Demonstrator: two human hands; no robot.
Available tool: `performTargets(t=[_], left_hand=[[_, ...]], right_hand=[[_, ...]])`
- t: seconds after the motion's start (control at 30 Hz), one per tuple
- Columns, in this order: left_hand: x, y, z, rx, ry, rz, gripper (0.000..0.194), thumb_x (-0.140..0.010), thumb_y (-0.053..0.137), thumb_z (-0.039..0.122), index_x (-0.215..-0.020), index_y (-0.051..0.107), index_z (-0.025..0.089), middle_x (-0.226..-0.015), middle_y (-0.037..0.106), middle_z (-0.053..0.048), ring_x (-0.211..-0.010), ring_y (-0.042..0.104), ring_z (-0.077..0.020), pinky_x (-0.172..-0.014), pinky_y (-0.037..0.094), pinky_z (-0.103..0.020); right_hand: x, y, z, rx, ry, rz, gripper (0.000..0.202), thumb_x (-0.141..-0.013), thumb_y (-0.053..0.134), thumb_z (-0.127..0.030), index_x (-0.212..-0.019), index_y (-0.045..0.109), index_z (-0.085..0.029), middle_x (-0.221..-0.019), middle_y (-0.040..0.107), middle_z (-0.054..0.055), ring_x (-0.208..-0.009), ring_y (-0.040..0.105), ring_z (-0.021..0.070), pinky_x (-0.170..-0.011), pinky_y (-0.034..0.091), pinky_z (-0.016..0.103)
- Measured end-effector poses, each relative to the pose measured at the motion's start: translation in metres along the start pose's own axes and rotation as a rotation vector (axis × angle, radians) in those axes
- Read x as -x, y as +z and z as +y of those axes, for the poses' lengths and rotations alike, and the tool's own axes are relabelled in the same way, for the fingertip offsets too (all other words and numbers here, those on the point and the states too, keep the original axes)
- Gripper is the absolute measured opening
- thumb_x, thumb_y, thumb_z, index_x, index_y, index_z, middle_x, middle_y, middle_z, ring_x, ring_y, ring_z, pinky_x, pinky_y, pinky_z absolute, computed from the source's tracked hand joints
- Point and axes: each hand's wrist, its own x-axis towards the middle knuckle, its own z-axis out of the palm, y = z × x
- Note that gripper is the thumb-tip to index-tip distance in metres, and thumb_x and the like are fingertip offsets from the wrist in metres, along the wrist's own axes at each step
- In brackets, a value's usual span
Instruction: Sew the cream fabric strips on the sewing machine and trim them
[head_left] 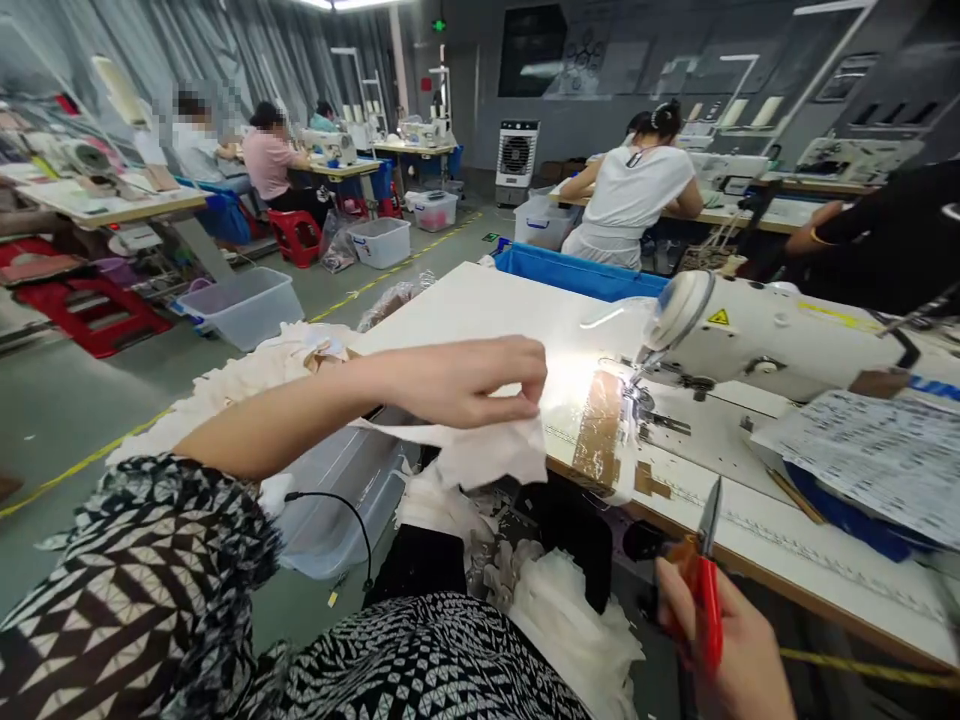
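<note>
My left hand [480,380] pinches a piece of white fabric [495,455] between thumb and fingers, and the cloth hangs down over the table's front edge. In my right hand [739,635] is a pair of scissors [706,570] with red handles, its blades pointing up and looking nearly closed. The scissors are in front of the table edge, apart from the fabric. A white sewing machine [780,330] stands on the table to the right, its needle area lit. Brown tape [598,425] covers part of the tabletop beside the needle.
White fabric pieces [562,610] lie heaped at my lap, with another pile [255,385] at the left. A clear plastic bin [330,510] stands below. Printed paper [870,460] rests at the right. Several people sit at other sewing tables, one in a white top [637,195].
</note>
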Motion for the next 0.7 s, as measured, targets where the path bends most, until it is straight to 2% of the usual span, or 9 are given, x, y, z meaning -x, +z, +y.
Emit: performTargets(t=[0.03, 0.1, 0.17, 0.23, 0.33, 0.4, 0.53, 0.63, 0.7], left_hand=[[-0.005, 0.009, -0.001, 0.011, 0.022, -0.017, 0.013, -0.091, 0.048, 0.023, -0.080, 0.055, 0.020, -0.093, 0.058, -0.008, -0.089, 0.055, -0.0205, -0.084, 0.045, -0.032], [-0.009, 0.022, -0.003, 0.025, 0.057, -0.012, 0.013, -0.090, 0.048, 0.022, -0.079, 0.054, 0.020, -0.098, 0.058, -0.010, -0.093, 0.054, -0.0211, -0.084, 0.044, -0.032], [-0.008, 0.029, -0.004, 0.060, 0.055, -0.045, 0.013, -0.089, 0.049, 0.021, -0.077, 0.053, 0.020, -0.095, 0.059, -0.009, -0.090, 0.054, -0.0205, -0.081, 0.043, -0.031], [0.000, 0.029, -0.004, 0.114, -0.019, -0.130, 0.013, -0.089, 0.049, 0.022, -0.077, 0.054, 0.020, -0.081, 0.060, -0.005, -0.076, 0.054, -0.0179, -0.070, 0.042, -0.028], [0.022, 0.024, -0.004, 0.201, -0.214, -0.169, 0.013, -0.090, 0.049, 0.025, -0.080, 0.057, 0.021, -0.063, 0.054, 0.000, -0.058, 0.046, -0.0145, -0.056, 0.035, -0.027], [0.041, 0.022, -0.003, 0.266, -0.316, -0.125, 0.013, -0.089, 0.052, 0.028, -0.080, 0.059, 0.021, -0.060, 0.053, 0.001, -0.054, 0.044, -0.0134, -0.052, 0.033, -0.026], [0.082, 0.021, 0.008, 0.463, -0.475, -0.015, 0.010, -0.082, 0.064, 0.028, -0.075, 0.065, 0.021, -0.059, 0.058, 0.001, -0.050, 0.047, -0.0118, -0.049, 0.036, -0.024], [0.116, 0.021, 0.027, 0.516, -0.613, 0.094, 0.012, -0.082, 0.065, 0.031, -0.075, 0.067, 0.021, -0.055, 0.058, 0.001, -0.048, 0.050, -0.0116, -0.047, 0.037, -0.022], [0.147, 0.020, 0.042, 0.489, -0.712, 0.160, 0.015, -0.083, 0.065, 0.032, -0.074, 0.067, 0.021, -0.052, 0.055, 0.002, -0.046, 0.048, -0.0106, -0.046, 0.036, -0.021]], right_hand=[[0.005, 0.012, -0.015, -0.174, -0.054, -0.044, 0.027, -0.082, 0.057, -0.055, -0.077, 0.059, -0.029, -0.069, 0.067, 0.006, -0.057, 0.067, 0.0273, -0.052, 0.056, 0.041], [0.003, 0.035, -0.047, -0.485, -0.235, -0.108, 0.022, -0.085, 0.059, -0.048, -0.091, 0.059, -0.026, -0.102, 0.070, 0.010, -0.092, 0.070, 0.0300, -0.080, 0.059, 0.045], [-0.007, 0.055, -0.074, -0.677, -0.408, -0.157, 0.017, -0.089, 0.059, -0.040, -0.100, 0.056, -0.028, -0.127, 0.061, 0.009, -0.122, 0.058, 0.0292, -0.104, 0.048, 0.048], [-0.019, 0.073, -0.093, -0.744, -0.487, -0.244, 0.016, -0.090, 0.058, -0.038, -0.103, 0.055, -0.031, -0.131, 0.058, 0.006, -0.130, 0.050, 0.0267, -0.112, 0.040, 0.048], [-0.039, 0.101, -0.113, -0.776, -0.493, -0.464, 0.021, -0.087, 0.060, -0.043, -0.104, 0.055, -0.031, -0.113, 0.064, 0.005, -0.117, 0.059, 0.0260, -0.103, 0.048, 0.045], [-0.052, 0.121, -0.124, -0.816, -0.487, -0.635, 0.025, -0.084, 0.061, -0.047, -0.102, 0.055, -0.031, -0.103, 0.065, 0.004, -0.107, 0.063, 0.0252, -0.096, 0.051, 0.043], [-0.064, 0.159, -0.151, -0.859, -0.489, -0.979, 0.043, -0.074, 0.066, -0.058, -0.101, 0.053, -0.027, -0.100, 0.063, 0.006, -0.100, 0.063, 0.0268, -0.091, 0.052, 0.043], [-0.059, 0.176, -0.165, -0.727, -0.506, -1.247, 0.042, -0.074, 0.066, -0.060, -0.095, 0.054, -0.025, -0.088, 0.059, 0.004, -0.082, 0.061, 0.0230, -0.075, 0.053, 0.037], [-0.056, 0.176, -0.164, -0.597, -0.563, -1.307, 0.034, -0.080, 0.064, -0.056, -0.090, 0.056, -0.024, -0.082, 0.055, 0.002, -0.072, 0.056, 0.0186, -0.065, 0.050, 0.032]])
